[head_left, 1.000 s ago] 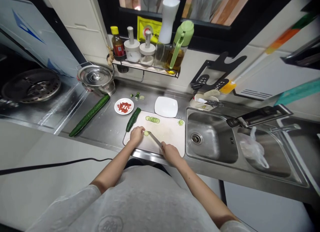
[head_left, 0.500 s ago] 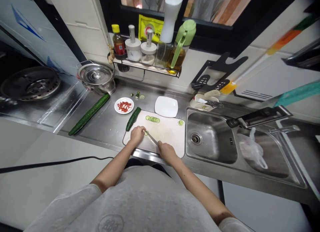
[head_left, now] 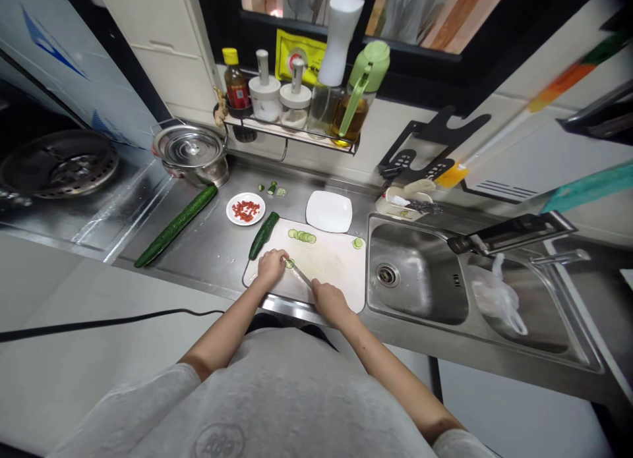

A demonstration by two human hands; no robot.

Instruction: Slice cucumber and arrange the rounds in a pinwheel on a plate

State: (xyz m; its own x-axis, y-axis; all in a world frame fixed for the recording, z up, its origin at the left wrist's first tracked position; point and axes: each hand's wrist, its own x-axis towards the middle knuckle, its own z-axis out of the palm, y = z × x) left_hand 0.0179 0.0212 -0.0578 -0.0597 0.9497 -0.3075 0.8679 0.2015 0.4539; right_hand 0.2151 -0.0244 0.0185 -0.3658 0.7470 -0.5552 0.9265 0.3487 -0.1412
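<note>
- Left hand (head_left: 271, 267): my fingers are closed on a cucumber piece (head_left: 290, 263), largely hidden beneath them, at the left part of the cutting board (head_left: 336, 270).
- Right hand (head_left: 330, 301): I grip the handle of the knife (head_left: 304, 277); its blade meets the pale end of the piece beside my left fingertips.
- Board contents: a row of overlapping cucumber slices (head_left: 302, 236) lies near the far edge, and a small stack of slices (head_left: 357, 243) sits in the far right corner. A dark green cucumber section (head_left: 264, 235) lies along the far left corner.
- Small round plate (head_left: 229, 211): holds chopped red pieces (head_left: 246, 211); positioned left of the board.
- White square dish (head_left: 329, 211): set just beyond the board.
- Steel pot (head_left: 210, 173): covered by a metal lid (head_left: 190, 148); a long whole cucumber (head_left: 175, 227) extends from beside it toward me.
- Wall rack (head_left: 291, 132): carries a yellow-capped bottle (head_left: 236, 85) of dark liquid, two lidded jars (head_left: 266, 103) with pale contents, a white-topped glass bottle (head_left: 341, 39), and a green-lidded jug (head_left: 368, 66) containing yellow liquid.
- Double sink (head_left: 420, 273): the right basin contains a knotted translucent plastic bag (head_left: 497, 293); I cannot identify its contents.
</note>
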